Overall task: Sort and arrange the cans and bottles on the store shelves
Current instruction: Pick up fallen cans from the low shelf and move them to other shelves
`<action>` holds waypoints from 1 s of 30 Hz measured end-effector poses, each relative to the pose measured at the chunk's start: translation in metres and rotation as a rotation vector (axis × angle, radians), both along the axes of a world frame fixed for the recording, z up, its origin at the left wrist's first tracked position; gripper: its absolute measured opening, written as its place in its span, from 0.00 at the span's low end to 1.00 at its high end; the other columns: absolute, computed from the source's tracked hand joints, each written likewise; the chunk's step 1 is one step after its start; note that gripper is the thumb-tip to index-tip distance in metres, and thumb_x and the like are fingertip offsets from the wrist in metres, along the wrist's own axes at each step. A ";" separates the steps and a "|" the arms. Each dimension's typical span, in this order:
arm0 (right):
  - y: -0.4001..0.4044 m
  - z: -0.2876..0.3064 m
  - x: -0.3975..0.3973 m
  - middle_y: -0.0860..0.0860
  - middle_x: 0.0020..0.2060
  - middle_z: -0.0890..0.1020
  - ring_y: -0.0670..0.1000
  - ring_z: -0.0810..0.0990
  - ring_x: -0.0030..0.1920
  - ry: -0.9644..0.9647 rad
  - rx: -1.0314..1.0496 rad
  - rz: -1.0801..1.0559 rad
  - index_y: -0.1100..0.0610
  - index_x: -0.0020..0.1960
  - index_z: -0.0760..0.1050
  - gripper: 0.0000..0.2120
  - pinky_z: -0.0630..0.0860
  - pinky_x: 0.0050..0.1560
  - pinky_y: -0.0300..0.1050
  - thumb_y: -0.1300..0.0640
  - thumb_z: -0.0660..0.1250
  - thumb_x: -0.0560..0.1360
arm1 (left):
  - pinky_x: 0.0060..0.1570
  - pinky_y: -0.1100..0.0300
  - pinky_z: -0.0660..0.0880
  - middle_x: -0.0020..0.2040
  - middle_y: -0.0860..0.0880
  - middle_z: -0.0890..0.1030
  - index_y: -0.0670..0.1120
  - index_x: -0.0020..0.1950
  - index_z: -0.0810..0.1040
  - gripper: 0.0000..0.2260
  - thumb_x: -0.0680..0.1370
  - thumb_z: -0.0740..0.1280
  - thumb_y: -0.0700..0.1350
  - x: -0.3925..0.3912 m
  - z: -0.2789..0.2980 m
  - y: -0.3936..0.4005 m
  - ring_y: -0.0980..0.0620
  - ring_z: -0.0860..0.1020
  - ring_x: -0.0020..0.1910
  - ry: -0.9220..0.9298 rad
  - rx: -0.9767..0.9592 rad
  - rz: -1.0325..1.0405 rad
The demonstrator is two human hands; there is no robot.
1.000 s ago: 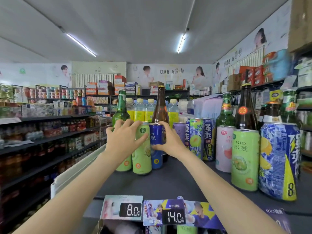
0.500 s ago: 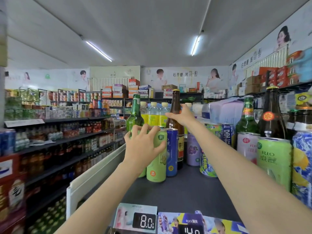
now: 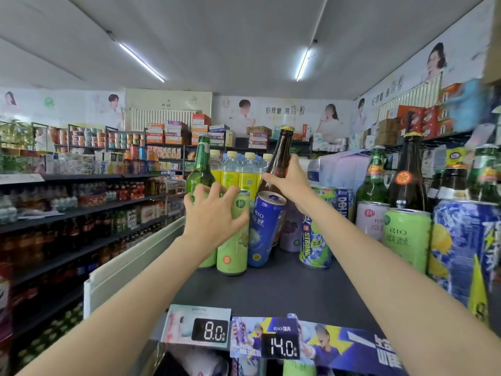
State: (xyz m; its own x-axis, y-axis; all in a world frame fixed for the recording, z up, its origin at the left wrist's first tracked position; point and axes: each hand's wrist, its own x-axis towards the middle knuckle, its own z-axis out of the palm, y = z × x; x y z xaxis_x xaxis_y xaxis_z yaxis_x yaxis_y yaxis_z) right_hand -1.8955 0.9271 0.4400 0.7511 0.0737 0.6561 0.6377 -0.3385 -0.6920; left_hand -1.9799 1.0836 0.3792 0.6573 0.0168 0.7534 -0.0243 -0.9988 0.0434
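Our right hand [image 3: 291,183] grips the tilted brown bottle [image 3: 279,158] at centre frame; our left hand [image 3: 214,215] clasps a green can [image 3: 234,240]. Lift the bottle straight, sparing the leaning blue can [image 3: 264,229].

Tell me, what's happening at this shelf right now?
A person is tidying drinks on a dark shop shelf. The right hand grips a brown bottle by its neck, and the bottle is tilted. The blue can in front of it leans to the left too. The left hand wraps over the top of a green can that stands upright beside the blue one. More cans and bottles stand in a row on the right.
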 end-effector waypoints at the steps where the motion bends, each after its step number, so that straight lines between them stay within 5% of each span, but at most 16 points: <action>1: 0.000 0.002 0.000 0.54 0.55 0.74 0.51 0.74 0.54 -0.016 -0.036 -0.022 0.59 0.63 0.62 0.26 0.69 0.51 0.43 0.57 0.72 0.72 | 0.65 0.39 0.57 0.62 0.47 0.71 0.56 0.69 0.63 0.27 0.74 0.49 0.66 -0.001 0.005 -0.005 0.41 0.66 0.62 -0.002 -0.006 0.020; 4: 0.011 -0.009 -0.007 0.53 0.46 0.72 0.53 0.74 0.48 -0.102 -0.015 -0.091 0.61 0.57 0.65 0.17 0.69 0.45 0.44 0.61 0.68 0.73 | 0.66 0.34 0.52 0.61 0.41 0.74 0.55 0.69 0.67 0.27 0.73 0.50 0.65 -0.011 0.005 -0.046 0.37 0.68 0.64 -0.210 0.034 -0.081; 6: 0.021 -0.016 -0.019 0.54 0.44 0.71 0.55 0.74 0.48 -0.179 0.092 -0.144 0.60 0.55 0.66 0.13 0.66 0.47 0.43 0.60 0.66 0.73 | 0.65 0.37 0.62 0.62 0.40 0.74 0.51 0.65 0.73 0.25 0.74 0.52 0.60 -0.013 -0.017 -0.077 0.37 0.70 0.63 -0.279 0.026 -0.306; 10: 0.011 -0.005 -0.004 0.57 0.57 0.71 0.56 0.72 0.59 -0.035 0.044 -0.038 0.61 0.65 0.62 0.26 0.68 0.53 0.41 0.58 0.70 0.73 | 0.54 0.47 0.73 0.69 0.45 0.63 0.55 0.74 0.57 0.23 0.79 0.52 0.56 -0.002 -0.035 -0.074 0.41 0.72 0.60 0.034 -0.213 -0.522; 14: 0.004 0.000 -0.004 0.51 0.54 0.69 0.53 0.71 0.59 0.010 0.021 0.014 0.61 0.65 0.62 0.27 0.68 0.58 0.45 0.58 0.71 0.72 | 0.58 0.53 0.70 0.72 0.46 0.60 0.58 0.76 0.42 0.32 0.78 0.59 0.50 0.004 -0.038 -0.070 0.43 0.69 0.64 0.080 -0.100 -0.567; 16: 0.001 -0.001 -0.003 0.53 0.56 0.72 0.52 0.73 0.58 0.042 0.028 0.066 0.60 0.66 0.61 0.28 0.70 0.59 0.46 0.58 0.71 0.72 | 0.60 0.55 0.67 0.74 0.46 0.58 0.54 0.76 0.44 0.32 0.79 0.59 0.51 0.005 -0.044 -0.073 0.44 0.67 0.67 0.164 -0.127 -0.580; 21: -0.004 -0.003 -0.002 0.54 0.54 0.75 0.51 0.75 0.54 0.057 0.070 0.107 0.54 0.60 0.61 0.23 0.74 0.60 0.55 0.60 0.71 0.72 | 0.63 0.58 0.62 0.67 0.46 0.71 0.48 0.72 0.65 0.21 0.80 0.57 0.53 0.008 -0.047 -0.069 0.46 0.68 0.66 0.280 0.021 -0.546; 26: -0.005 -0.005 -0.006 0.53 0.53 0.75 0.52 0.75 0.55 0.032 0.067 0.120 0.52 0.58 0.61 0.22 0.73 0.62 0.56 0.60 0.71 0.72 | 0.65 0.55 0.63 0.67 0.47 0.70 0.50 0.73 0.63 0.27 0.74 0.55 0.57 0.005 -0.047 -0.063 0.46 0.66 0.66 0.343 0.074 -0.561; 30: -0.010 -0.004 -0.013 0.54 0.59 0.74 0.53 0.74 0.60 0.014 0.027 0.129 0.57 0.66 0.61 0.28 0.71 0.64 0.56 0.57 0.72 0.71 | 0.66 0.50 0.64 0.71 0.51 0.65 0.57 0.74 0.56 0.33 0.71 0.62 0.56 0.002 -0.039 -0.062 0.43 0.65 0.65 0.432 0.346 -0.481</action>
